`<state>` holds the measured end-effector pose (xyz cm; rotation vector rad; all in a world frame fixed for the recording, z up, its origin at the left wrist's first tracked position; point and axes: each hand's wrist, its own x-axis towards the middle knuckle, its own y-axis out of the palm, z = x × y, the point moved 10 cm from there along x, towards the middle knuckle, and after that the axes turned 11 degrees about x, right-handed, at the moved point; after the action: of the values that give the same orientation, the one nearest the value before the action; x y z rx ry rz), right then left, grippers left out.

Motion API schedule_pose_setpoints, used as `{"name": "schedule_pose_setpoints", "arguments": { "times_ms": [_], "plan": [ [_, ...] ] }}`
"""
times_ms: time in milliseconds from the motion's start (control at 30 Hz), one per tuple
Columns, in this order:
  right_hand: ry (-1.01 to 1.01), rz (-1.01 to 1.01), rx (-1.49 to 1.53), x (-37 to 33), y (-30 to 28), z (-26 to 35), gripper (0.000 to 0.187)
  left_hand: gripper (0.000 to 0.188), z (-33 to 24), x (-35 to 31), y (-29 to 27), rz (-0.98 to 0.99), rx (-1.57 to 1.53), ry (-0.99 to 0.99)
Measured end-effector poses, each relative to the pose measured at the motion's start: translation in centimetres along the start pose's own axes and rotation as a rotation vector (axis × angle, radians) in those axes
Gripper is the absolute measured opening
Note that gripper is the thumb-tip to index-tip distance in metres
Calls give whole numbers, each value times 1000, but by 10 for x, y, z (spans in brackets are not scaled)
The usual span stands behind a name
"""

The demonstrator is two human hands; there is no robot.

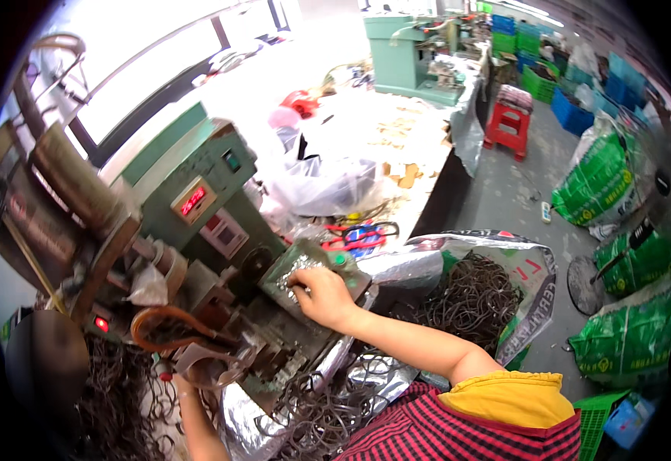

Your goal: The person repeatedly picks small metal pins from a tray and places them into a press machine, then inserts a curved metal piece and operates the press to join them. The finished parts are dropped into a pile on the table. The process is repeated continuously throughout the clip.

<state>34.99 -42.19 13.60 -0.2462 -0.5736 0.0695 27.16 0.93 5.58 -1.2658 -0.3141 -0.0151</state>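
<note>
My right hand reaches over a green metal plate on the machine, its fingertips curled together in a heap of small shiny metal pieces. Whatever those fingers pinch is too small to make out. Low on the left, my left hand is beside a pale brown strap loop, at the front of the green bench machine. Its fingers are mostly hidden behind the strap and the machine parts. Just above it, a glossy orange-brown strap loops out from the machine.
Dark thin straps hang at lower left, lie in my lap and fill an open sack on my right. Beyond the machine stands a table with plastic bags and scraps. A red stool and green sacks stand on the floor.
</note>
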Motion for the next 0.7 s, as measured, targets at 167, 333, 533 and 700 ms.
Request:
{"name": "schedule_pose_setpoints", "arguments": {
  "times_ms": [167,333,533,700],
  "plan": [
    [-5,-126,-57,-35,-65,2,12,21,7,-27,-25,-104,-203,56],
    [-21,-27,202,-37,-59,30,13,19,133,-93,7,-479,-928,-621],
    [-124,175,490,3,33,97,30,35,59,-137,-87,-465,-1025,-756],
    [278,202,754,-15,72,70,38,32,11,-185,-125,-702,-1077,-837]
  ]
}}
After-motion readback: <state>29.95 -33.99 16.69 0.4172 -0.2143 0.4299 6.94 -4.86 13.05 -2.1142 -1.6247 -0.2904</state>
